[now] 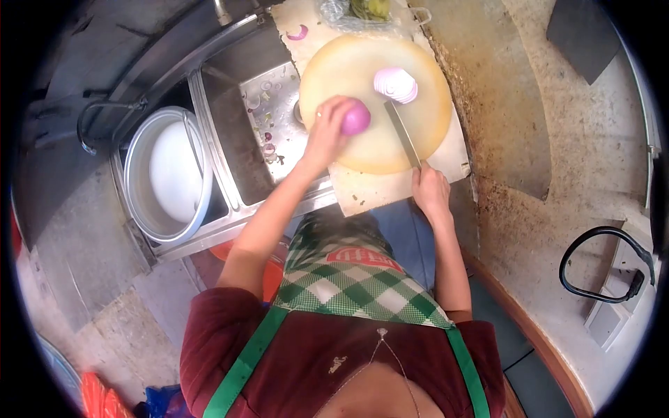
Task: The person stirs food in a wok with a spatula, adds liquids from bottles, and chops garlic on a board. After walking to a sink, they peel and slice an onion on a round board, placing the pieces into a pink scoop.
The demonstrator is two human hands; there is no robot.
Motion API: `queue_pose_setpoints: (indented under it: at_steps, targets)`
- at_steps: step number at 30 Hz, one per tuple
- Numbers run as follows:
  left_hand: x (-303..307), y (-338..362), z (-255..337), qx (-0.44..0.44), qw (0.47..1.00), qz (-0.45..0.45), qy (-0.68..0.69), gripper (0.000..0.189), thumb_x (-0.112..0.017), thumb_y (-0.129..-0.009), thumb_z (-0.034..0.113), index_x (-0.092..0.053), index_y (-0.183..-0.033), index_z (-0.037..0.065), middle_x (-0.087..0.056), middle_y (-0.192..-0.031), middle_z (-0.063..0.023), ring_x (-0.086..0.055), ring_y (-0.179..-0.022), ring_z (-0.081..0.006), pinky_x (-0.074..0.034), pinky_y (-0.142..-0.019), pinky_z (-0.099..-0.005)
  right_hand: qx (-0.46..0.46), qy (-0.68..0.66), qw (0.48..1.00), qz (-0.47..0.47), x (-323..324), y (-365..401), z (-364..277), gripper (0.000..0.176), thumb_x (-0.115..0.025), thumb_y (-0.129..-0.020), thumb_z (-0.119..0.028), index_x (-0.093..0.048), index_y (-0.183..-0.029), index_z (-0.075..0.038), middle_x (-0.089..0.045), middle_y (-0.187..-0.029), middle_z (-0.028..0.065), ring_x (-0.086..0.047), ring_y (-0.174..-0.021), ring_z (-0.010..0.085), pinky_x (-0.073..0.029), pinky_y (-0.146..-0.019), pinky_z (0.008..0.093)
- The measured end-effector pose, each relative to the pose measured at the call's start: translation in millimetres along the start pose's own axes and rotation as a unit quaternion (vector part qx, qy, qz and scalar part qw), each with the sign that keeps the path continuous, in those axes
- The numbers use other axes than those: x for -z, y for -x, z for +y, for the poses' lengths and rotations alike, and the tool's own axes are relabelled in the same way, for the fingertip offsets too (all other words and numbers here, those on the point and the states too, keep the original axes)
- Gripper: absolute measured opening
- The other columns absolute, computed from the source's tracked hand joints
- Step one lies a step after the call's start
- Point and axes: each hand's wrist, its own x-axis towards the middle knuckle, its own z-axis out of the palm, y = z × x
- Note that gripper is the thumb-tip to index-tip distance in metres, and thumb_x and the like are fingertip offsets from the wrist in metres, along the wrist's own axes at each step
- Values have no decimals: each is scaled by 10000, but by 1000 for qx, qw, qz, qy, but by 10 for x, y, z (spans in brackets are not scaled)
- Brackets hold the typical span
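A peeled purple onion (356,118) is in my left hand (327,132), whose fingers curl round its left side over the round cutting board (376,157). My right hand (430,187) grips the handle of a knife (403,134) at the board's near right edge. The blade points away from me, its tip close to a sliced onion (396,85) with pale, purple-edged layers. That sliced onion lies on the far right part of the board.
Left of the board is a steel sink (272,111) with onion scraps in it. Farther left stands a large round pot (132,174) beneath a faucet (87,143). A plastic bag (338,15) with greens lies beyond the board. A stained wall (502,104) rises on the right.
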Motion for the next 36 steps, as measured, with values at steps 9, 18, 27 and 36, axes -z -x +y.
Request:
queue_pose_setpoints:
  at_steps: [9,18,27,36]
  targets:
    - [19,275,173,96,992,44,67,505,-709,-715,110,-469,-1152,27,-466,-1145,-175,-463,-1078,-333,-404,-911,-386,60,-67,996,26,99,48,-84,211,-492,-864,-199,-573,-846,-5,-613,-751,198,-591,-695,387,-467,-651,468]
    - [259,-160,66,226,915,219,253,230,-551,-883,164,-524,-1053,11,-558,-989,-105,-556,-922,-191,-458,-786,-305,165,-32,986,20,286,-150,-482,228,-487,-882,-204,-553,-781,-9,-604,-703,185,-594,-651,366,-472,-603,446]
    - [432,-787,200,156,912,230,303,201,-527,-894,159,-534,-1050,32,-554,-973,-66,-533,-883,-134,-471,-734,-259,147,-24,988,39,266,-166,-479,239,-482,-884,-215,-561,-782,-14,-602,-684,198,-596,-641,370,-478,-609,444]
    - [245,-368,21,87,982,-161,51,543,-728,-650,220,-515,-1132,89,-481,-1120,-122,-481,-1040,-269,-460,-821,-367,62,0,992,109,213,72,82,205,-562,-822,-222,-589,-886,-29,-622,-756,168,-600,-670,357,-481,-627,430]
